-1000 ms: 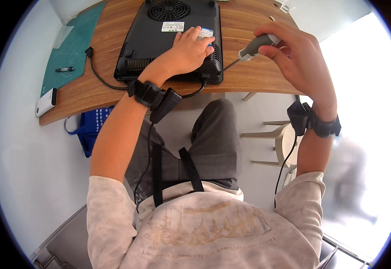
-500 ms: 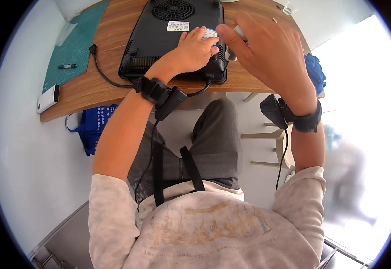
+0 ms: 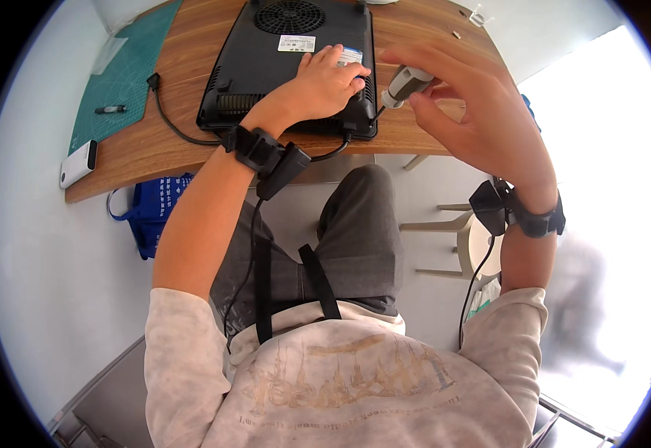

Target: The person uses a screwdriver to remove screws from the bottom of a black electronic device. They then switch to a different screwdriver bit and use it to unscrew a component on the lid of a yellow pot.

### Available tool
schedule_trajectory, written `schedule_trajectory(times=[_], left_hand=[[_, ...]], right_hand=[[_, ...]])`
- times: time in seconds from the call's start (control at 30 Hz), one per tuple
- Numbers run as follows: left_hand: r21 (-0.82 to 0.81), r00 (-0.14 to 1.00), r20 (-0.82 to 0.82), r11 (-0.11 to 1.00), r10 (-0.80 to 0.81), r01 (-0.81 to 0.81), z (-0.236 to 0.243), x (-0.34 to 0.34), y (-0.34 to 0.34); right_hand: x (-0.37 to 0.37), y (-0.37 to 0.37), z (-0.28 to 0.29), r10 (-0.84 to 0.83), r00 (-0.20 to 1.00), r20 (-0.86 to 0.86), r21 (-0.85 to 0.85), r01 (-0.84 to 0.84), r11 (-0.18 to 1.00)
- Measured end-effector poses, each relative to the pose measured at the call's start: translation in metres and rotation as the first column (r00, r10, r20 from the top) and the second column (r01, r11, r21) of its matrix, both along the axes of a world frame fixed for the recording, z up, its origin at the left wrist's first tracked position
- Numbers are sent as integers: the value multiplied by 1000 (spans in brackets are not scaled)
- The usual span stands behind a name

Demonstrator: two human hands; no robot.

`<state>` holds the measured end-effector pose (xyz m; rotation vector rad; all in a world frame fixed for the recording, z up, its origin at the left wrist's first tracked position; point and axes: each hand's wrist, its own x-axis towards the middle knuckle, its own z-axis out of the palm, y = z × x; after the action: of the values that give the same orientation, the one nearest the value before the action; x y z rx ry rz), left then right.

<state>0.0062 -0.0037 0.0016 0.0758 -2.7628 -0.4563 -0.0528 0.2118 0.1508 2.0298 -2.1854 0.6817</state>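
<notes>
My left hand (image 3: pixel 327 89) rests with fingers spread on a black appliance (image 3: pixel 254 67), which lies bottom-up on the desk with its round fan grille and labels showing. At the appliance's near right corner, my right hand (image 3: pixel 482 119) grips a grey-and-white screwdriver (image 3: pixel 407 84). Its shaft angles down to that corner; whether the tip sits in a screw is too small to tell. A black cord (image 3: pixel 333 152) leaves the near edge beside it.
The wooden desk (image 3: pixel 116 172) carries a green cutting mat (image 3: pixel 106 127) with a pen (image 3: pixel 110 109), a white power bank (image 3: pixel 78 164), a plug (image 3: pixel 153 81) and small bits. Below are a blue bag (image 3: pixel 150 216) and a pale chair (image 3: pixel 452 231). A blue item is half hidden behind my right hand.
My right hand swung left over the screwdriver, then back right, turning so the handle shows again. My left hand stays spread on the appliance.
</notes>
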Motion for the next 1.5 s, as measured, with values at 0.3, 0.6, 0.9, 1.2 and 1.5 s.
schedule_trajectory(times=[0.3, 0.6, 0.9, 1.2, 1.5], left_hand=[[36, 991, 135, 999, 3, -8, 9, 2, 3], [-12, 989, 146, 1000, 26, -24, 13, 4, 5], [41, 986, 165, 999, 3, -10, 11, 2, 2], [-74, 990, 139, 997, 11, 0, 6, 2, 0], [-27, 983, 184, 999, 23, -18, 13, 4, 5]], right_hand=[[-10, -10, 14, -43, 995, -87, 27, 45, 999], [-11, -41, 20, -309, 835, -454, -49, 323, 945], [-30, -39, -2, -1, 980, -200, -292, -59, 954], [13, -17, 26, -187, 982, -18, -44, 186, 982], [-24, -14, 21, -143, 973, -181, -94, 127, 987]])
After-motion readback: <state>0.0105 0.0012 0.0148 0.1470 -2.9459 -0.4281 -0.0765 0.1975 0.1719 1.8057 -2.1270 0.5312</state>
